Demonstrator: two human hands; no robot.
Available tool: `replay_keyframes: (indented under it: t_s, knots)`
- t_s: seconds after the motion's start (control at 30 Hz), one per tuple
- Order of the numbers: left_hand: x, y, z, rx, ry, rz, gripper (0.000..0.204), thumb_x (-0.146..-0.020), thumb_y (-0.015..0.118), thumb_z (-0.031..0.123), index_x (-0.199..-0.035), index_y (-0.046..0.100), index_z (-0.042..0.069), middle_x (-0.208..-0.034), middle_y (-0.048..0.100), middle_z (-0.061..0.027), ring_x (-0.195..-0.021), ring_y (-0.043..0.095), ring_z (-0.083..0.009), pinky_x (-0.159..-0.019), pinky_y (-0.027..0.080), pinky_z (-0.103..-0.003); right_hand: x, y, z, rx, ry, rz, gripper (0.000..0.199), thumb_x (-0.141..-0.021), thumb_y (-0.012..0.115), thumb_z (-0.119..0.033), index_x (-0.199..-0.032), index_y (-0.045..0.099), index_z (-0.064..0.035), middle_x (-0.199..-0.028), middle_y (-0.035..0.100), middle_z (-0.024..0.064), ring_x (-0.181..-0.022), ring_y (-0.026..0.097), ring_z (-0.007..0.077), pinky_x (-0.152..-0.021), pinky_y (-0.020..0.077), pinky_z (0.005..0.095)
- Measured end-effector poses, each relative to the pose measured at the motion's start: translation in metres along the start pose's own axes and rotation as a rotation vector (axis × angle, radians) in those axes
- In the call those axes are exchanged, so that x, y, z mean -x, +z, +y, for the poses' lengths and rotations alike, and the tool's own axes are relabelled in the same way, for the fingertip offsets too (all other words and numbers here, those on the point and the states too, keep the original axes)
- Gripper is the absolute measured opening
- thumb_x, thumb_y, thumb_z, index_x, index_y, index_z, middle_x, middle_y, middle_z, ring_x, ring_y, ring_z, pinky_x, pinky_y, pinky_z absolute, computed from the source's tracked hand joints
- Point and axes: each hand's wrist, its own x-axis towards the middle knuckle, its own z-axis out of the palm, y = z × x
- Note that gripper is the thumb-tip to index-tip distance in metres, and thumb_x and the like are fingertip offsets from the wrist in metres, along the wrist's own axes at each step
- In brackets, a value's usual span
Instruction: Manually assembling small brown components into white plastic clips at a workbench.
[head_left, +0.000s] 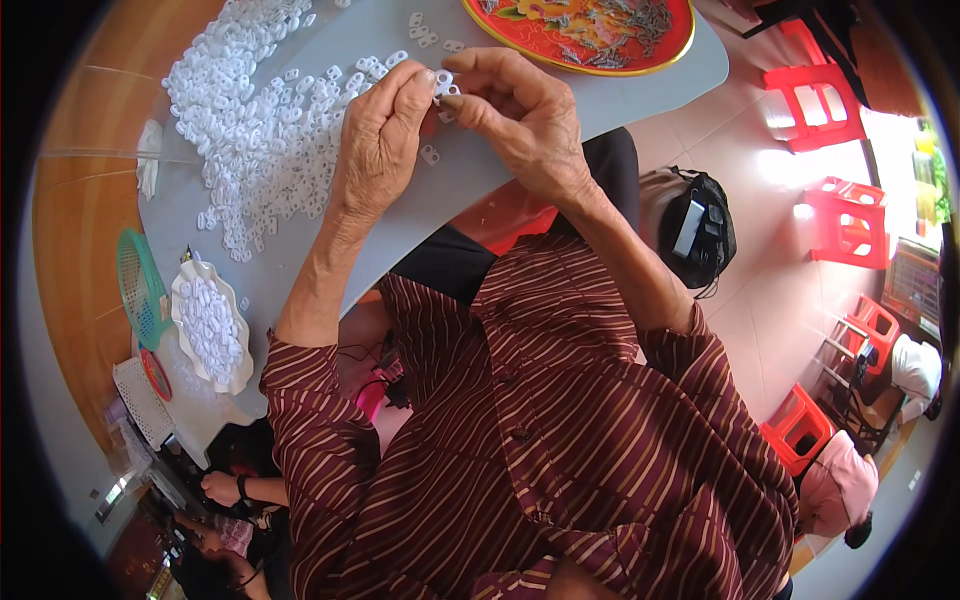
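Observation:
My left hand [385, 135] is closed in a pinch at the table edge, thumb and forefinger on a small white two-holed plastic piece [443, 78]. From the right, my right hand [530, 125] meets it, thumb and curled fingers gripping around the same spot. Fingers partly hide what lies between them. Loose white plastic pieces [265, 140] of the same kind spread in a big heap left of my hands, with a few scattered just beyond. At the far side stands a red, gold-rimmed tray [500, 32] holding many small grey metal parts [640, 30].
A scalloped white dish [240, 365] of white pieces and a green basket [140, 285] sit at the left. Another person's hand [222, 488] shows at lower left. Red stools [815, 105] and a black mesh bag [697, 235] are on the floor to the right.

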Motion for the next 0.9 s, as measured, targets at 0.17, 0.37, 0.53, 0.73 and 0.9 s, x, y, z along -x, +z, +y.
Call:
replay_keyframes:
  t_s: [0.17,0.37,0.53,0.73,0.9]
  knots:
    - [-0.001,-0.007,0.003,-0.012,-0.045,-0.021,0.027,-0.095,0.048,0.025,-0.089,0.055,0.000,-0.062,0.051,-0.0039,-0.059,0.048,-0.0104,-0.056,0.040,-0.026,0.000,0.004,-0.002,-0.004,0.010,-0.022,0.029,-0.084,0.063,-0.003,-0.111,0.053,0.0033,-0.086,0.062,0.0052,-0.076,0.059,0.0079,-0.070,0.0496,0.0220]
    - [-0.002,-0.007,0.001,-0.026,-0.030,-0.001,0.025,-0.095,0.049,0.023,-0.087,0.055,0.000,-0.061,0.048,-0.0030,-0.056,0.044,-0.0098,-0.052,0.038,-0.026,-0.001,0.005,0.000,-0.035,0.055,0.013,0.030,-0.084,0.063,-0.002,-0.112,0.052,0.0027,-0.085,0.062,0.0039,-0.077,0.057,0.0067,-0.069,0.0483,0.0209]
    - [-0.002,-0.008,-0.004,-0.037,0.014,0.007,0.023,-0.094,0.051,0.021,-0.087,0.055,-0.001,-0.061,0.048,-0.0038,-0.056,0.043,-0.0102,-0.052,0.037,-0.027,-0.002,0.006,0.001,-0.072,0.070,0.009,0.029,-0.084,0.061,0.000,-0.111,0.052,0.0021,-0.083,0.061,0.0026,-0.076,0.056,0.0056,-0.068,0.0476,0.0203]
    - [-0.004,-0.013,-0.002,-0.052,-0.033,-0.059,0.024,-0.093,0.052,0.022,-0.089,0.055,-0.001,-0.063,0.048,-0.0051,-0.058,0.044,-0.0121,-0.053,0.038,-0.028,-0.002,0.006,0.000,-0.055,0.076,-0.007,0.028,-0.084,0.058,0.002,-0.111,0.052,0.0011,-0.082,0.061,0.0020,-0.074,0.056,0.0053,-0.066,0.0474,0.0200]
    - [0.002,-0.019,-0.019,-0.057,-0.008,-0.062,0.025,-0.093,0.053,0.023,-0.090,0.055,-0.002,-0.063,0.048,-0.0056,-0.059,0.043,-0.0124,-0.054,0.038,-0.029,-0.002,0.007,-0.007,-0.062,0.133,-0.101,0.027,-0.083,0.058,0.002,-0.110,0.053,0.0014,-0.080,0.061,0.0025,-0.073,0.058,0.0064,-0.065,0.0480,0.0203]
